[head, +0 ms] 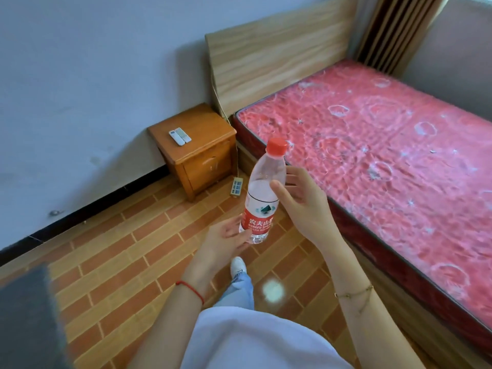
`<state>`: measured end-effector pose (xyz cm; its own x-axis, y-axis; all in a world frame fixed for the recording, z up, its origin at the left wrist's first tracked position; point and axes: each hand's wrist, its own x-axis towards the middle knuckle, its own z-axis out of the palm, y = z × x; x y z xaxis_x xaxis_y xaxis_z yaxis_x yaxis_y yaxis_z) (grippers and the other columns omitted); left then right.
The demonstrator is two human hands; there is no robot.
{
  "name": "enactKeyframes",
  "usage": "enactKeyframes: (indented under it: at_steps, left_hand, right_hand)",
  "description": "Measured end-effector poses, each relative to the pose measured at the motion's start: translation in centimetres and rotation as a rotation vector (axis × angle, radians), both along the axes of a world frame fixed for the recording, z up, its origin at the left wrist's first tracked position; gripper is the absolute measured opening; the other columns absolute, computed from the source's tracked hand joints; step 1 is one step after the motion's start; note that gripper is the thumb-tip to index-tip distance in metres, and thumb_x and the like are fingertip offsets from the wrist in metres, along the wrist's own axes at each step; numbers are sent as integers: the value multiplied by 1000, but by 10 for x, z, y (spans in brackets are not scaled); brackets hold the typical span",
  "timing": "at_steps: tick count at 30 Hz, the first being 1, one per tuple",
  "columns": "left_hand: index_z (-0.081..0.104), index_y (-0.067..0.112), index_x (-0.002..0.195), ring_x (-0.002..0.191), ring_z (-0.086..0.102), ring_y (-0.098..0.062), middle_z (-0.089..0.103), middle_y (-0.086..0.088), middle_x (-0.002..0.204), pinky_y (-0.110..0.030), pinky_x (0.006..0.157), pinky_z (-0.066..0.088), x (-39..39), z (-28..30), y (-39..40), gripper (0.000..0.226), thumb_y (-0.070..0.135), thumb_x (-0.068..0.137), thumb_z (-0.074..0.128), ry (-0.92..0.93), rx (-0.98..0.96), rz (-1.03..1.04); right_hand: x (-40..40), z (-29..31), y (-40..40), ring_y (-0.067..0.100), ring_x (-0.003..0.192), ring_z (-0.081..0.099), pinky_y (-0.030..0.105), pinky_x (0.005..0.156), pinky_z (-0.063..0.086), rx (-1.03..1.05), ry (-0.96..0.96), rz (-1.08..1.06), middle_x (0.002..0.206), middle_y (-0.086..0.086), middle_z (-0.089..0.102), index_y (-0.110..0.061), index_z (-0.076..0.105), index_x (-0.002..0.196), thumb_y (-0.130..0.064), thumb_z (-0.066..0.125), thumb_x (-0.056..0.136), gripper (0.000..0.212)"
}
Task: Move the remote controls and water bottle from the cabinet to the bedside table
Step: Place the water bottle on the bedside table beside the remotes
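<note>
You have the water bottle [262, 195] upright in mid-air over the brick-patterned floor [127, 262]: your right hand [298, 198] curls round its upper body, while your left hand [226, 238] touches the base with loose, nearly straight fingers. Keep it vertical and set it down on the bare wood of the bedside table [202, 123], beside the two remote controls [180, 136] already lying there. The table stands against the wall, next to the bed's red mattress [372, 145]
</note>
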<state>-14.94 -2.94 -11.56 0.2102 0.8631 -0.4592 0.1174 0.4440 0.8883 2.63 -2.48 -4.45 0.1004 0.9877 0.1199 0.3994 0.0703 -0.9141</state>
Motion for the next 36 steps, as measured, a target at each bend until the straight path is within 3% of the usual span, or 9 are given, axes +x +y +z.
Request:
enactKeyframes:
  at_steps: [2,5,7,11,20,27,36]
  left_hand:
    - [49,15,137,90,69,-2,66,7,109,-12,66,55,1,5,42,54,18,86,68,23,9,22]
    - [46,20,140,115,61,-17,59,1,133,-31,92,54,-1,13,108,60,27,85,68,80,32,25]
    - [47,20,140,119,59,-21,56,-2,137,-39,98,51,-2,17,148,59,27,85,68,87,38,49]
    - [47,19,140,123,56,-21,54,-3,139,-30,92,52,0,23,218,56,24,87,66,103,56,84]
    - [47,19,140,115,59,-17,54,-6,139,-37,98,52,1,14,358,55,23,89,65,107,6,161]
    - [46,25,140,131,49,-21,48,-2,145,-37,99,50,2,-10,480,59,36,85,66,129,-12,241]
    - [38,15,143,129,50,-25,47,-9,145,-37,100,49,-2,-26,613,63,27,87,67,-44,-128,520]
  right_hand:
    - [0,2,48,-4,99,63,12,79,52,5,1,38,107,-20,64,-22,54,120,-40,59,89,36]
    - [-1,8,120,-7,99,61,8,77,51,6,2,81,107,-22,62,-22,53,122,-42,59,88,39]
    - [-2,10,163,-11,97,60,6,77,50,16,10,100,104,-28,60,-23,53,122,-41,58,89,39]
    - [-2,11,237,-13,97,61,6,77,49,29,18,134,103,-33,59,-25,53,122,-41,58,89,37]
    - [-3,0,393,0,102,64,18,85,53,32,21,241,112,-19,65,-20,56,123,-39,56,91,38]
    - [-6,-12,535,4,101,65,14,82,53,23,-20,348,114,-7,67,-15,55,126,-48,53,87,52]
    - [-33,-28,697,10,104,64,4,80,47,-39,-30,504,116,-3,67,-12,54,126,-32,59,92,40]
